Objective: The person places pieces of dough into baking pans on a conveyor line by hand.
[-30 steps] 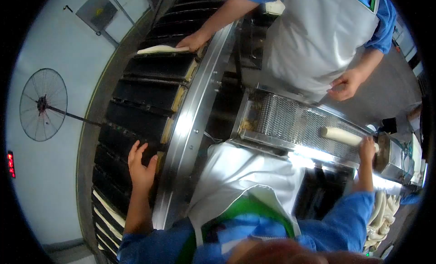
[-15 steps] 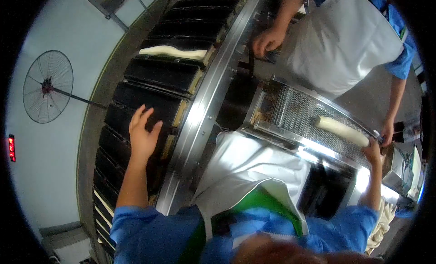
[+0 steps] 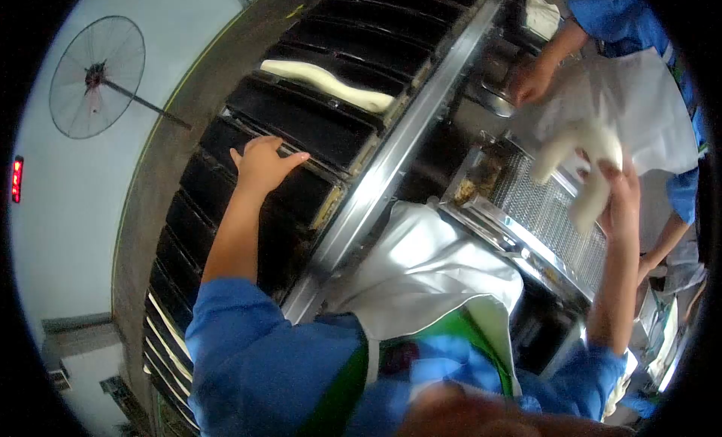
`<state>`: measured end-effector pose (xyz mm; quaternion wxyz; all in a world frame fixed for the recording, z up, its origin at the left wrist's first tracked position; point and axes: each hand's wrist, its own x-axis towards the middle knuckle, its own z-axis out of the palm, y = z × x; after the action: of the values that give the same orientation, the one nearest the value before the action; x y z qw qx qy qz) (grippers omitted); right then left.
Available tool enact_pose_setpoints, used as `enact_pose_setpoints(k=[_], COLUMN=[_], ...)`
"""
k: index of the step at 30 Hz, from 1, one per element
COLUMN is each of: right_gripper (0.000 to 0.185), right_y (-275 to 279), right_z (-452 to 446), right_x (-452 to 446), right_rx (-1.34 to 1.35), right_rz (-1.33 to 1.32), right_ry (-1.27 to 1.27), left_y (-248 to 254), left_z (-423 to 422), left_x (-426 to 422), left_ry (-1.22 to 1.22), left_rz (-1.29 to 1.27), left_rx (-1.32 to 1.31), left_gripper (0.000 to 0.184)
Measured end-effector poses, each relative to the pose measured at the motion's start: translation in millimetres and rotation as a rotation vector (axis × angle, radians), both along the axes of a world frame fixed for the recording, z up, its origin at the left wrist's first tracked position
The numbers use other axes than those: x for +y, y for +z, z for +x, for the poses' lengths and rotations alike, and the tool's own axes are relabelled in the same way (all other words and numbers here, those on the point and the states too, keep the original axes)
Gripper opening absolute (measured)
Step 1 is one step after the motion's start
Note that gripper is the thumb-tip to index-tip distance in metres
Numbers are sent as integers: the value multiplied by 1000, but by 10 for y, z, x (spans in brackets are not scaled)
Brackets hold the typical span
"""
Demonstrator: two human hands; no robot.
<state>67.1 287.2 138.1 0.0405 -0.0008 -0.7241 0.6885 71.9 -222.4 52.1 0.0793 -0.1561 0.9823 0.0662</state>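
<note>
In the head view, the person's right hand point(image 3: 623, 192) grips a pale dough strip point(image 3: 594, 138), lifted above the mesh belt point(image 3: 553, 219) on the right. A co-worker's white apron point(image 3: 658, 98) is beyond it. The strip is bent into an arch, so its long axis is curved rather than straight: its 2 ends hang free, 1 pointing left, the other to the near side. Blur hides exactly how the fingers close on it.

The left hand point(image 3: 265, 166) holds nothing visible; its fingers are spread at a ridge between 2 of the black moulds point(image 3: 304, 125) on the left. Whether the fingertips touch, I cannot tell. From this hand the gripped strip lies well to the right, across the metal rail point(image 3: 383, 170). The moulds' long axes run from far left to near right, and another dough strip point(image 3: 327, 82) lies lengthwise in 1 of them, farther off.
</note>
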Motion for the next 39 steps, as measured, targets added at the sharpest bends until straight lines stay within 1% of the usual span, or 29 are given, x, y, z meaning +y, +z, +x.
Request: enact_pose_setpoints(k=[1, 2, 6, 7, 8, 9, 10, 11, 13, 14, 15, 16, 17, 19, 20, 22, 23, 25, 26, 27, 29, 31, 33, 34, 35, 36, 37, 38, 39], right_gripper=[62, 65, 63, 64, 61, 57, 53, 50, 51, 54, 58, 60, 53, 45, 45, 42, 42, 47, 50, 50, 52, 49, 42, 36, 34, 33, 34, 34, 34], right_y=[104, 312, 596, 571, 498, 511, 453, 220, -269, -441, -508, -835, -890, -973, -990, -1027, -1073, -1177, -1191, -1200, -1201, -1197, -999, -910, -945, -960, -1068, -1082, -1188], right_z=[-119, -126, -457, -511, -570, -348, -321, -318, -290, -235, -182, -129, -47, 27, 48, 55, 41, 25, -6, -3, 46, 164, 203, 196, 173, 183, 213, 178, 281], right_x=[-199, -610, -1427, -1630, -1780, -2288, -2451, -2713, -3143, -3267, -3333, -3412, -3450, -3495, -3520, -3571, -3580, -3576, -3561, -3544, -3403, -3245, -2946, -2717, -2466, -2116, -1790, -1363, -983], right_rx=[81, 161, 380, 413, 296, 305, 285, 226, 202, 167, 122, 286, 343, 365, 361, 357, 361, 150, 108, 84, 84, 357, 605, 632, 645, 624, 574, 469, 395], right_rz=[54, -7, -330, -412, -417, -440, -101, -77, 190, 288, 530, 463, 508, 638, 638, 873, 874, 991, 1022, 1023, 1057, 841, 547, 455, 500, 567, 607, 646, 693], right_ry=[109, 130, 431, 507, 590, 398, 467, 408, 395, 488, 639, 620, 596, 716, 722, 822, 822, 946, 1014, 976, 944, 838, 715, 650, 552, 472, 324, 244, 130], left_y=[-7, -1, -22, -77, -177, -239, -142, -207, -372, -330, -352, -386, -412, -443, -401, -361, -357, -416, -537, -544, -452, -462, -301, -272, -246, -147, -56, -126, -184], left_z=[54, 102, 201, 219, 242, 281, 360, 448, 603, 620, 663, 729, 772, 818, 843, 861, 856, 878, 885, 839, 770, 794, 891, 974, 1028, 1022, 1023, 974, 982], left_x=[-45, -72, -28, -65, -101, -122, -78, -97, -172, -157, -158, -158, -149, -134, -99, -65, -48, -48, -112, -123, -97, -261, -310, -342, -349, -301, -258, -249, -354], left_ry=[12, 6, 39, 49, 38, 28, 40, 47, -8, -1, 7, 8, 10, 21, 16, 13, -5, -29, -5, -9, -30, -79, -8, 6, 20, 36, 52, 59, 59], left_rz=[1, -6, -21, -22, 24, 69, 115, 114, 42, 68, 65, 54, 46, 5, 23, 37, 60, 85, 75, 68, 207, 271, 218, 183, 149, 190, 228, 154, 277], left_rx=[0, -5, -90, -88, -98, -112, -111, -113, -22, -56, -55, -26, -1, -20, 2, 30, 55, 69, 97, 124, 63, 30, -6, 24, 56, 23, -14, -1, 33], left_gripper=[79, 81, 88, 88, 90, 92, 94, 94, 96, 98, 98, 99, 100, 100, 99, 97, 95, 93, 91, 89, 91, 95, 96, 93, 91, 90, 88, 90, 92])
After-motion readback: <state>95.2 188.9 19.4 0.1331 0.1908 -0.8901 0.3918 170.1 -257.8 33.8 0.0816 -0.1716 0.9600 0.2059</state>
